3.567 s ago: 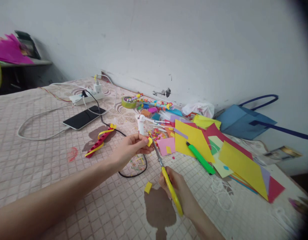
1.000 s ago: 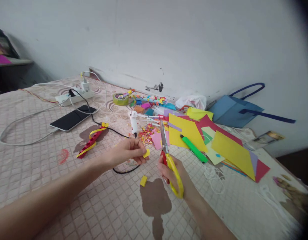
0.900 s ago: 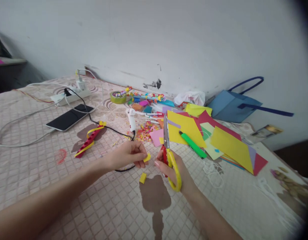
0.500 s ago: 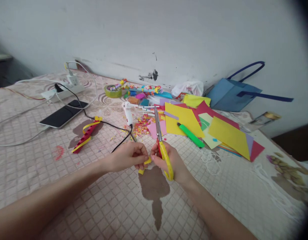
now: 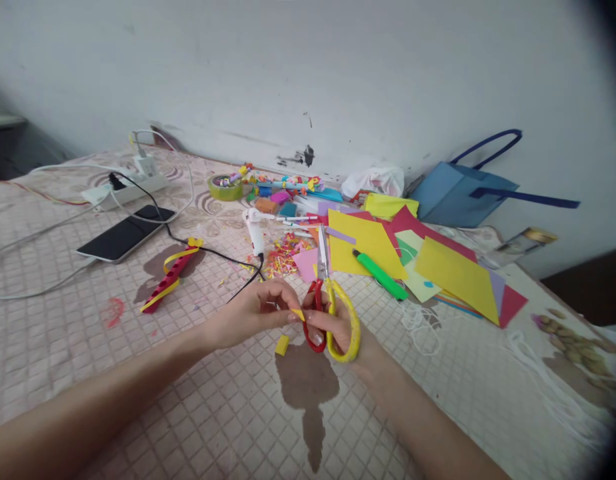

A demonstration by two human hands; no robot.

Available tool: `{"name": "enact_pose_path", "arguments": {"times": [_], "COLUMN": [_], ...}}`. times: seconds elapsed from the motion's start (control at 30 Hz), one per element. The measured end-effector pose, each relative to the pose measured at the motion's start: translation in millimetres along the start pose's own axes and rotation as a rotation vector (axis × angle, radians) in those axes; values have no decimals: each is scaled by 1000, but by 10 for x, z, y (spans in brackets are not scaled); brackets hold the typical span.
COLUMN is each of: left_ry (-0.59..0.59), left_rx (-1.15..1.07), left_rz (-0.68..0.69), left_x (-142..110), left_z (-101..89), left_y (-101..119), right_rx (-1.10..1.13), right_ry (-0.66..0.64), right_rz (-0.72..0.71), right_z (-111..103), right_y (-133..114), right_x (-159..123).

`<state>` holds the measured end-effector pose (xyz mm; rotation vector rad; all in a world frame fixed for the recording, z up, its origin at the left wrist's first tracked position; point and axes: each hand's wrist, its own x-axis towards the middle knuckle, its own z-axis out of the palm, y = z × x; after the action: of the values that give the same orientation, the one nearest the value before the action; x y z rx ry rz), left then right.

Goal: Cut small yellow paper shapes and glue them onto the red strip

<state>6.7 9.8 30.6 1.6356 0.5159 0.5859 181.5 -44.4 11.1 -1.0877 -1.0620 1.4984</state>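
Between thumb and fingers my left hand (image 5: 265, 308) pinches a small piece of yellow paper (image 5: 299, 313). My right hand (image 5: 341, 320) holds scissors (image 5: 357, 330) with one red and one yellow handle, blades pointing away from me. The right fingertips also touch the yellow piece, and the two hands meet there. Another small yellow paper piece (image 5: 283, 345) lies on the table just below my left hand. A red strip with a yellow ribbon wound round it (image 5: 169, 277) rests farther left.
Coloured paper sheets (image 5: 451, 270), a green cutter (image 5: 381, 274) and a white glue gun (image 5: 255, 233) lie beyond my hands, near paper scraps (image 5: 285, 257). At left are a phone (image 5: 128, 233) and a power strip (image 5: 125, 190) with cables. A blue bag (image 5: 465, 190) stands against the wall.
The scissors have turned in my right hand, so both handle loops now show. My fingers have shifted on the yellow piece, and the lower yellow piece is more exposed.
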Motion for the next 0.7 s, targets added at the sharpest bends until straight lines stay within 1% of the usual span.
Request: {"name": "enact_pose_path", "arguments": {"times": [0.07,0.13,0.2,0.3,0.4,0.5,0.6,0.7], "left_ry": [62,97,98,55,31,85,126,89], "left_rx": [-55,-109,-149,-160,-133,-96,-72,-81], "left_rz": [-74,-122,-123,-117,-116,-119,-160,-220], "left_x": [11,19,19,7,-3,-2,4,4], "left_z": [-8,-14,-7,33,76,87,84,92], "left_y": [-30,-58,-75,-79,-77,-72,-55,-45], "right_rx": [-87,-189,-280,-364,-369,-364,-367,-375], "right_ry": [28,103,154,147,125,147,199,209], "right_rz": [-46,-85,-126,-166,-142,-120,-139,-176], "right_z": [-5,-7,0,29,58,65,51,37], "right_y": [-6,-30,-66,-106,-111,-99,-88,-86], "right_x": [-18,-43,-67,-93,-95,-80,-68,-68]}}
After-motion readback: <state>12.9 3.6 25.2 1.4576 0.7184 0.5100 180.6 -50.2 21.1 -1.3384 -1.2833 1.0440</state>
